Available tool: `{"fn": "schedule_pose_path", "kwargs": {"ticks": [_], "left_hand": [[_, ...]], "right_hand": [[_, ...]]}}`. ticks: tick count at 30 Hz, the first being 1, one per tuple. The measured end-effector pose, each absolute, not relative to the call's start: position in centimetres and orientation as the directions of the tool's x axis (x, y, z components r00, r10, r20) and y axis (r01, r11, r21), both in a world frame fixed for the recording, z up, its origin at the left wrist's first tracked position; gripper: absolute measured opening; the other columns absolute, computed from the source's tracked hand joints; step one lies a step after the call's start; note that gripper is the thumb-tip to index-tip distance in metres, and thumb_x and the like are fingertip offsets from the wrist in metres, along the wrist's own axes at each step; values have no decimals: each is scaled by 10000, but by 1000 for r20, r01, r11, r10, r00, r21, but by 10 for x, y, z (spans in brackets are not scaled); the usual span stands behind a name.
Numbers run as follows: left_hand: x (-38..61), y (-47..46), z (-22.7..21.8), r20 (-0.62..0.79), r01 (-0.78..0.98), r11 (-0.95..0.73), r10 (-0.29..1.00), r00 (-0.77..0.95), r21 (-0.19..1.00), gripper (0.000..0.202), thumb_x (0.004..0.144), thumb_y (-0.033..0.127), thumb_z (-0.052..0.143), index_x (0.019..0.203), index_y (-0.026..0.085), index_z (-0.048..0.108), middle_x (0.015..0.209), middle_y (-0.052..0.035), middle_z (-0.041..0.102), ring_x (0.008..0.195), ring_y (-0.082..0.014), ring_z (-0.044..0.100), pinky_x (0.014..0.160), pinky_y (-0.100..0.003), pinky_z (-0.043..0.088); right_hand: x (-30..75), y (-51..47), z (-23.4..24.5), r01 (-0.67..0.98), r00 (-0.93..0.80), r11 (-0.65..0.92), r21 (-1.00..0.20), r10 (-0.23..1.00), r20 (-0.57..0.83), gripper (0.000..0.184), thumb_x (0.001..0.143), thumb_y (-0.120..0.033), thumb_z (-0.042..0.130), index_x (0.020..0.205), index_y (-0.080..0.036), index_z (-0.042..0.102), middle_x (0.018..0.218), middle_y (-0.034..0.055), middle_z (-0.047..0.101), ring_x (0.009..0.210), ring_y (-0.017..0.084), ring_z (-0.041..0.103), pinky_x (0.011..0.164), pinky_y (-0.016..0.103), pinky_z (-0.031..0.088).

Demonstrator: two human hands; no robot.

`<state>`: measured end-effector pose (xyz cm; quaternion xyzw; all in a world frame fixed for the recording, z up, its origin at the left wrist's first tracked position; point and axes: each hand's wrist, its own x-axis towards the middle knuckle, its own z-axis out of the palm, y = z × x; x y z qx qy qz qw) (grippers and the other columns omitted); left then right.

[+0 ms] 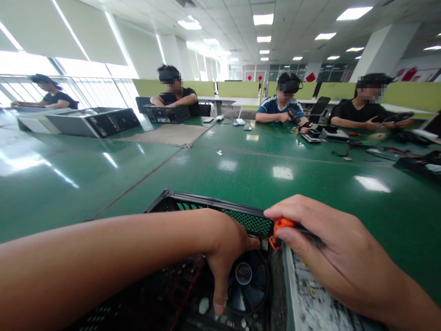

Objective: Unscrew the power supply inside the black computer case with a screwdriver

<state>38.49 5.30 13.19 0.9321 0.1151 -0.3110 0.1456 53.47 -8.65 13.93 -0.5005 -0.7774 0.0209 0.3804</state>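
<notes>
An open black computer case [220, 202] with a perforated panel lies in front of me. My left hand [229, 248] reaches down into it, thumb and fingers set around the edge of a round black cooling fan [244, 274]. Part of the fan's rim is hidden by that hand. Over a pale metal unit [310, 285] at the right of the case, my right hand [330, 248] is closed on an orange-and-black handled tool [284, 224]. Its orange end shows between thumb and forefinger; the rest is mostly covered by the fingers.
The case rests on a green table [193, 170]. Another computer case [93, 122] stands at the far left, near a grey-brown mat [168, 134]. Several co-workers sit across the table. Cables and parts [358, 147] lie at the right, and a small white piece [219, 152] near the middle.
</notes>
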Motion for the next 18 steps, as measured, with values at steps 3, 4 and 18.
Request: {"fn": "schedule_pose_path", "kwargs": {"ticks": [3, 4, 18], "left_hand": [[384, 57, 124, -673, 283, -932, 60, 737, 227, 1215, 316, 397, 831, 1445, 211, 423, 1449, -121, 514, 1321, -372, 485, 1118, -455, 353], [383, 58, 122, -662, 287, -927, 61, 747, 239, 1217, 311, 400, 830, 1443, 211, 423, 1435, -122, 528, 1308, -374, 497, 1112, -456, 358], [383, 63, 117, -643, 323, -899, 64, 763, 294, 1187, 281, 389, 832, 1398, 225, 467, 1349, -96, 603, 1278, -358, 526, 1100, -426, 372]], "right_hand": [[534, -84, 137, 762, -230, 494, -419, 811, 537, 193, 980, -168, 495, 1139, -211, 594, 1046, 65, 717, 946, 183, 681, 801, 307, 552], [534, -84, 136, 762, -233, 491, -422, 816, 529, 198, 981, -166, 495, 1147, -212, 592, 1055, 65, 716, 955, 181, 678, 807, 306, 550], [534, -81, 135, 750, -222, 489, -446, 820, 527, 196, 962, -164, 519, 1121, -206, 624, 1029, 47, 726, 933, 162, 685, 786, 264, 555]]}}
